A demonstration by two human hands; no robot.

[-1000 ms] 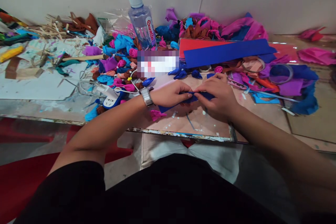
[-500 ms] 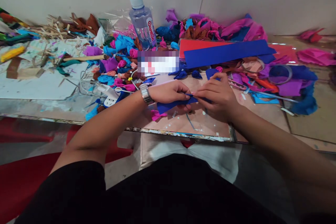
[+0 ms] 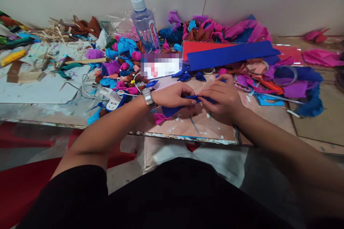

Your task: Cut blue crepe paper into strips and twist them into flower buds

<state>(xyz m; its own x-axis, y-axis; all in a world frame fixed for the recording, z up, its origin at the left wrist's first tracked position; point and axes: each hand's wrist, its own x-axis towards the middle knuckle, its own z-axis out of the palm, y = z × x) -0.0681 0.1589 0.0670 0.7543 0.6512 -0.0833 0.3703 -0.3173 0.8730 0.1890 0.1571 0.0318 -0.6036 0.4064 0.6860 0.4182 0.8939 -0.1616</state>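
Between my hands is a strip of dark blue crepe paper (image 3: 172, 111), its wider end hanging out below my left palm. My left hand (image 3: 174, 95), with a metal watch at the wrist, is closed on the strip, thumb on top. Close beside it, my right hand (image 3: 223, 96) pinches the strip's other end between thumb and fingers. Small twisted blue paper pieces (image 3: 184, 76) lie just beyond my hands. A pink paper scrap (image 3: 160, 118) rests on the table below my left hand. Behind lies a long flat blue paper strip (image 3: 231, 55).
A water bottle (image 3: 146, 28) stands among crumpled coloured paper. A white power strip (image 3: 114, 103) with cables is left of my watch. Rolls of tape (image 3: 285, 75) and paper scraps lie right. Wooden sticks (image 3: 57, 30) are piled far left. The table's front edge (image 3: 188, 137) runs below my hands.
My fingers have shifted slightly on the blue crepe paper, and more of it shows between my right thumb and fingers. The camera view has moved a little.
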